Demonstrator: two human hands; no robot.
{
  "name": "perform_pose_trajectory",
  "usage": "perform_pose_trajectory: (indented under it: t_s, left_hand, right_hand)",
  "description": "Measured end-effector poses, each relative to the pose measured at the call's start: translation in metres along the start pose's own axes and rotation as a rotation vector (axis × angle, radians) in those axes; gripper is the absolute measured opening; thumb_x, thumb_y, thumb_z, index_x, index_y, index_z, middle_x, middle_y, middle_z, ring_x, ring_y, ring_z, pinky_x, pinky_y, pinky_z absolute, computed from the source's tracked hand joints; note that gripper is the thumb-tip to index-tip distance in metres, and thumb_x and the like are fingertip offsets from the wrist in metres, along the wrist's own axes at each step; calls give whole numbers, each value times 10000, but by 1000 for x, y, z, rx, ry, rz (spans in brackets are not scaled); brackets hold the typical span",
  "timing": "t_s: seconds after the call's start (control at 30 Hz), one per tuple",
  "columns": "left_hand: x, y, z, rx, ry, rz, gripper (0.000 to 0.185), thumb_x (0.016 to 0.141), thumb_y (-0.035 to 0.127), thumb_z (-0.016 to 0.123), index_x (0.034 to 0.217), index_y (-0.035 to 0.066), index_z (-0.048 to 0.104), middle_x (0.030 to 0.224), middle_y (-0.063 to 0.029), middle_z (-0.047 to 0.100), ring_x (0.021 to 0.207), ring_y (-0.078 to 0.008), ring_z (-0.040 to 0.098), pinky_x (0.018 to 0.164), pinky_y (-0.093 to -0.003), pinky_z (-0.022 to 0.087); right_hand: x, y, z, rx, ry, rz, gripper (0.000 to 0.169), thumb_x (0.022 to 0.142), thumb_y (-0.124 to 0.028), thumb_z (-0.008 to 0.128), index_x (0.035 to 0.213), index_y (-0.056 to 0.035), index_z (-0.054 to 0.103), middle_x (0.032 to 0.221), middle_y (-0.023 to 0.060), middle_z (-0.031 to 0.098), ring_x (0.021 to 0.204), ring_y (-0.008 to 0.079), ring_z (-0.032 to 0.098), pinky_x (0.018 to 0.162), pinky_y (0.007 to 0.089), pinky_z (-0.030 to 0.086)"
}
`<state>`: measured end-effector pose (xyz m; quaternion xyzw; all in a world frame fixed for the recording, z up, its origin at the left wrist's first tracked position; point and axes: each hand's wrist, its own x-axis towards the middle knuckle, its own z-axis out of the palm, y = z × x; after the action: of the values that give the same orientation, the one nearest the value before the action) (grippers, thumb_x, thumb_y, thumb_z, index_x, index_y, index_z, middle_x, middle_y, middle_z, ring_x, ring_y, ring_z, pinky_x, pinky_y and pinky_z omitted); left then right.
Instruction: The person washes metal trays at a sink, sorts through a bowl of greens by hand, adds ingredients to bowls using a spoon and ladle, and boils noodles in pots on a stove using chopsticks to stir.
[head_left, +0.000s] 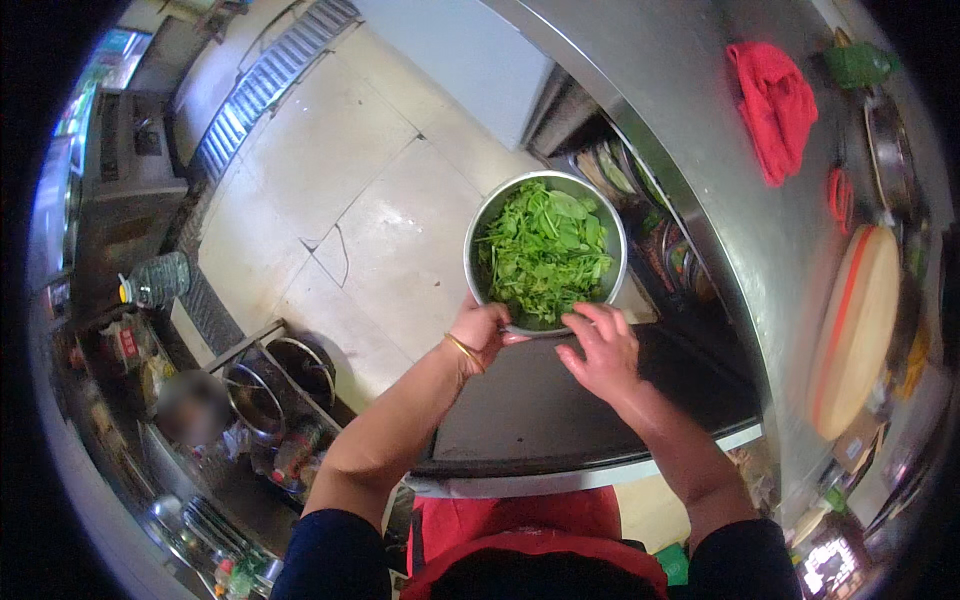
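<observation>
A round metal bowl (471, 247) full of leafy greens (547, 247) is held up in front of me. My left hand (481, 330) grips its near rim at the lower left, with a gold bangle on the wrist. At the lower right of the rim, my right hand (600, 349) has its fingers spread, the fingertips at the edge of the bowl beside the greens. Whether those fingertips press on the rim or only hover there is hard to tell. Below the bowl lies a dark flat panel (517, 435) with a pale front edge.
A stainless steel counter (697, 112) runs along the right, with a red cloth (776, 112), red-handled scissors (840, 199) and a round wooden chopping board (855, 337). Shelves beneath hold dishes (679, 259). Left are metal pots (255, 397), a plastic jug (157, 279) and a floor grate (274, 82).
</observation>
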<state>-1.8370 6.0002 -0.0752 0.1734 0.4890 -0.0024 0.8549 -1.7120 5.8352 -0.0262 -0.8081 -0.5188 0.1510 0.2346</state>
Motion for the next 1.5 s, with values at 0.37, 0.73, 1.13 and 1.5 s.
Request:
perform_pose_trajectory:
  t_s: [0.37,0.73,1.13,1.5]
  left_hand:
    - [-189,32,76,-141,-96,230,631,688,-106,423,1294,64,374,1126,-156,560,954,-307,626,734,-445,590]
    - [-266,75,96,-136,-277,461,710,722,-132,415,1310,200,194,1269,-130,437,1055,-322,573,715,-476,574]
    - [-272,52,122,-50,-348,380,797,701,-153,397,1351,241,157,1311,-110,374,1135,-311,522,765,-464,577]
    - [-282,-52,207,119,-539,174,767,707,-129,414,1344,230,182,1301,-118,389,1122,-328,536,747,-500,578]
  right_hand:
    - [100,-147,-129,-258,-89,131,714,598,-195,803,1256,-176,525,1355,146,414,1228,380,411,964,432,415]
    - [124,-185,-254,968,-221,154,413,791,-52,624,1187,10,527,1101,83,618,996,157,577,877,291,458]
    - [66,-210,-268,-212,355,-191,581,661,-254,758,1198,-126,575,1114,104,591,997,276,565,819,379,486]
    - [-105,-96,-353,839,606,324,317,793,-21,666,1096,-19,572,1094,68,612,996,170,572,847,340,493]
